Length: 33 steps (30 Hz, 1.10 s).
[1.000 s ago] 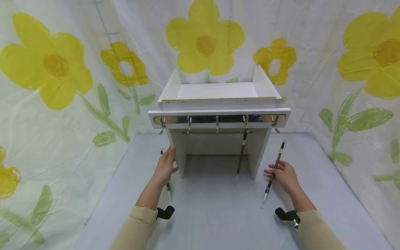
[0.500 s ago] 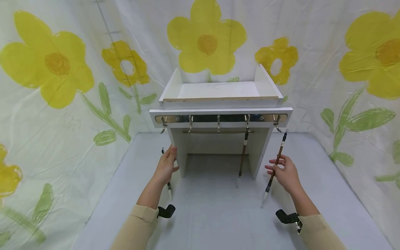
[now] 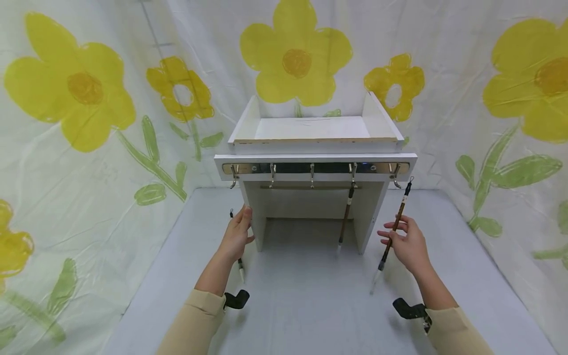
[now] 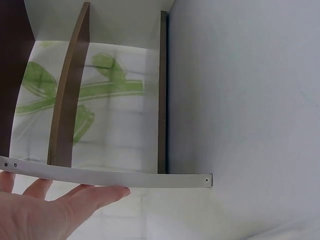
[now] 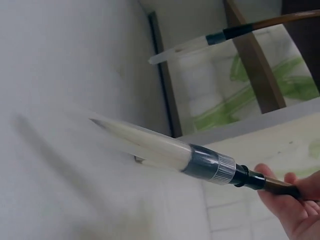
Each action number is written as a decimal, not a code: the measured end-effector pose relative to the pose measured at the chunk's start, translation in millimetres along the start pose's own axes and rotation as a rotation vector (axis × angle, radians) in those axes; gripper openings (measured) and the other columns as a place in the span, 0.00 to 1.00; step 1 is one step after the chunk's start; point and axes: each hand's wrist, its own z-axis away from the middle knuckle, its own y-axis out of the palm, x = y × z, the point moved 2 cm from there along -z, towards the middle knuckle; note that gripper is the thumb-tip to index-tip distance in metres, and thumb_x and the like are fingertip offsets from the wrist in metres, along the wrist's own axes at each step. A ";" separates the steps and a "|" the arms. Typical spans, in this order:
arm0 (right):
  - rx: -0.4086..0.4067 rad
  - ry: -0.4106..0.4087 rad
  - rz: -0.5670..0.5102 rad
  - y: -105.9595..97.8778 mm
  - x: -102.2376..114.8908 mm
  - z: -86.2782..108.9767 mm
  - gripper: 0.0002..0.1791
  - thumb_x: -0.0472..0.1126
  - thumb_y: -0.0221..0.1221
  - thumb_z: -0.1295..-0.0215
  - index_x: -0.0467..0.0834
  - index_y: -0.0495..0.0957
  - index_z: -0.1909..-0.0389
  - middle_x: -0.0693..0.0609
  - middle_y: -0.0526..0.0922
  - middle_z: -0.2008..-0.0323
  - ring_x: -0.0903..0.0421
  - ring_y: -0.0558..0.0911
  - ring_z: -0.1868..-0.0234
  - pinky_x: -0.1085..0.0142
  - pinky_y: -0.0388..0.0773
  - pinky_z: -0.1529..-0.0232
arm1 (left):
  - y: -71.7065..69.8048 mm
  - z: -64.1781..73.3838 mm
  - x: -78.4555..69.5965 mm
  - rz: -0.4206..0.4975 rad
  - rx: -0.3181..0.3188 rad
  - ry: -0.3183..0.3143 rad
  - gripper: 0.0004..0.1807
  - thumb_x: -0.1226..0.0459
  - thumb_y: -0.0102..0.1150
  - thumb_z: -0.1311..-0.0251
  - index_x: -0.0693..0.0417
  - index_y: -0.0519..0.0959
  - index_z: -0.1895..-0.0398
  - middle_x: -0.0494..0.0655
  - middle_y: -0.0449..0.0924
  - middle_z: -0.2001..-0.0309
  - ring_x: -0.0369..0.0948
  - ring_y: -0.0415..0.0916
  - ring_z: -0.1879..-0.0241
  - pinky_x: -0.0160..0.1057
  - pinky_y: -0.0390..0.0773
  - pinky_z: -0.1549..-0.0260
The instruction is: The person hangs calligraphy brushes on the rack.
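My right hand [image 3: 409, 246] pinches a writing brush [image 3: 401, 213] by its brown handle. The brush slants, its hanging loop just right of the rightmost hook [image 3: 396, 182] and apart from it. In the right wrist view its pale bristles sit in a clear cap [image 5: 150, 147]. A second brush [image 3: 345, 217] hangs from the hook to the left of that one. My left hand [image 3: 233, 239] rests against the left side panel [image 3: 254, 217] of the white rack. In the left wrist view its fingers [image 4: 97, 196] touch the panel's edge. Behind that hand lies a third brush [image 3: 241, 271], partly hidden.
A metal hook rail [image 3: 290, 168] runs across the rack's front, with several hooks. Above it sits an open-topped shelf [image 3: 312, 128]. The rack stands on a pale table [image 3: 301, 305], before a flower-painted curtain [image 3: 213, 44].
My right hand has raised its brush a little, and the loop has come up from below the rightmost hook to about its level. The left hand stays on the panel.
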 end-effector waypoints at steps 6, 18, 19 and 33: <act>-0.016 -0.032 0.007 -1.4 5.2 4.9 0.32 0.29 0.49 0.24 0.33 0.48 0.24 0.31 0.73 0.40 0.40 0.85 0.46 0.68 0.86 0.59 | -0.1 -0.7 0.9 -0.008 -0.006 -0.004 0.40 0.40 0.32 0.24 0.49 0.43 0.17 0.57 0.42 0.19 0.63 0.46 0.22 0.68 0.63 0.35; -0.050 -0.093 0.016 -4.9 18.7 16.6 0.32 0.29 0.50 0.24 0.34 0.49 0.24 0.32 0.75 0.42 0.70 0.87 0.62 0.69 0.86 0.60 | -0.5 -2.5 2.2 0.011 0.000 -0.022 0.38 0.42 0.31 0.23 0.48 0.43 0.17 0.55 0.41 0.18 0.62 0.45 0.22 0.68 0.63 0.35; -0.053 -0.098 0.012 -4.9 19.9 17.3 0.32 0.28 0.50 0.24 0.34 0.49 0.24 0.32 0.75 0.42 0.71 0.87 0.63 0.70 0.85 0.60 | -0.8 -2.7 2.5 0.007 0.000 -0.021 0.39 0.41 0.32 0.23 0.48 0.43 0.17 0.55 0.41 0.18 0.62 0.45 0.22 0.68 0.64 0.35; -0.099 -0.155 0.010 -9.6 36.5 30.6 0.31 0.31 0.49 0.23 0.37 0.51 0.24 0.35 0.76 0.42 0.73 0.86 0.62 0.72 0.85 0.59 | -2.4 -0.3 3.8 -0.007 -0.003 -0.020 0.43 0.37 0.35 0.26 0.48 0.44 0.17 0.55 0.43 0.18 0.61 0.47 0.22 0.67 0.66 0.36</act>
